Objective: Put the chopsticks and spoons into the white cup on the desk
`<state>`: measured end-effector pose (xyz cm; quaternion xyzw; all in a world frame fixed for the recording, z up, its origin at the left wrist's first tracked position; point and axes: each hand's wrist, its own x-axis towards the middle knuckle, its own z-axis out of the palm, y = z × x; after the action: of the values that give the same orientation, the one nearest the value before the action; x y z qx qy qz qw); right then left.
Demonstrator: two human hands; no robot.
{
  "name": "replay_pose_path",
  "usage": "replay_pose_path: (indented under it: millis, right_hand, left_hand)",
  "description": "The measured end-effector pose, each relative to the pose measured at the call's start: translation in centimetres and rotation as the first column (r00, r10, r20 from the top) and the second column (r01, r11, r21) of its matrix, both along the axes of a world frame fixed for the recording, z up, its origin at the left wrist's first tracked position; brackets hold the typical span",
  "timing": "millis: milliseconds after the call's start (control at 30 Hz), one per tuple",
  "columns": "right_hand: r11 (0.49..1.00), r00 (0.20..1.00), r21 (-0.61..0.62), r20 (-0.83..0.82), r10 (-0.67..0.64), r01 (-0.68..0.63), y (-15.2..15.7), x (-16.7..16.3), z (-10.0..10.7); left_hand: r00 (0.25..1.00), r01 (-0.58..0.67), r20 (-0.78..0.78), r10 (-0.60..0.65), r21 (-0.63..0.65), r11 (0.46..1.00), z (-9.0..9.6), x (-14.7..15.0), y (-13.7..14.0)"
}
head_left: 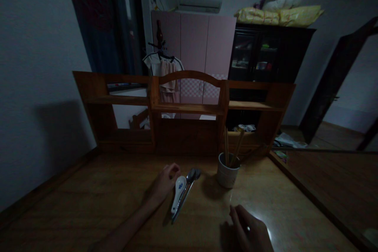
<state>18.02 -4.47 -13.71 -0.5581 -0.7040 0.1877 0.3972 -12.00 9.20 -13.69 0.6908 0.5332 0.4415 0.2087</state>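
Note:
My left hand (167, 181) rests on the table just left of the spoons, its fingers loosely bent with a gap at the thumb and nothing seen in them. Beside it lies a white ceramic spoon (178, 193) with a blue mark in its bowl. Two metal spoons (190, 176) lie close along its right side, bowls pointing away from me. Lower right, my right hand (251, 228) hovers near the tabletop with fingers curled together; no object shows in it. Farther back stands a light-coloured cup (227, 177) holding several wooden chopsticks (234, 155).
A wooden shelf unit (189, 108) runs along the back of the wooden table (118, 189). Raised edging (310, 201) borders the tabletop on the right. Beyond are a pink wardrobe (193, 43), a dark cabinet (271, 55) and a clothes stand (160, 33). The room is dim.

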Motion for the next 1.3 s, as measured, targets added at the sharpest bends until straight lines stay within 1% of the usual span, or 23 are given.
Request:
replay_pose_path:
  millis: [167, 333, 533, 667, 900, 1067, 1167, 1300]
  right_hand:
    - [1.0, 1.0, 0.006, -0.002, 0.014, -0.014, -0.18, -0.04, 0.28]
    - [1.0, 1.0, -0.021, -0.003, 0.004, -0.004, -0.05, -0.02, -0.02]
    - [0.999, 1.0, -0.042, 0.001, -0.008, 0.008, -0.1, -0.01, 0.02]
    - [1.0, 1.0, -0.027, -0.013, -0.007, 0.006, -0.02, -0.02, -0.08]
    - [0.998, 0.999, -0.04, 0.001, -0.038, 0.038, 0.02, 0.03, -0.38]
    - [1.0, 1.0, -0.009, -0.002, -0.006, 0.006, 0.14, -0.11, -0.24]
    - [1.0, 1.0, 0.007, -0.016, -0.013, 0.013, 0.17, -0.18, -0.25]
    - [1.0, 1.0, -0.006, 0.002, -0.003, 0.003, 0.12, -0.04, -0.25]
  left_hand:
    - [1.0, -0.009, 0.019, 0.009, -0.016, 1.0, 0.12, 0.13, -0.06]
    - [0.999, 0.005, 0.033, -0.005, -0.02, 1.0, 0.02, 0.11, 0.2]
    - [1.0, 0.004, 0.004, -0.004, 0.0, 1.0, -0.33, -0.08, 0.33]
    - [1.0, -0.002, 0.005, 0.002, -0.019, 1.0, -0.39, -0.04, 0.35]
    - [1.0, 0.006, 0.017, -0.005, -0.025, 1.0, -0.15, 0.06, 0.26]
    - [1.0, 0.008, 0.011, -0.008, -0.004, 1.0, -0.46, -0.09, 0.26]
    - [1.0, 0.009, 0.0, -0.009, -0.014, 1.0, -0.45, -0.16, 0.2]
    - [1.0, -0.011, -0.021, 0.011, -0.017, 1.0, -0.28, -0.12, 0.1]
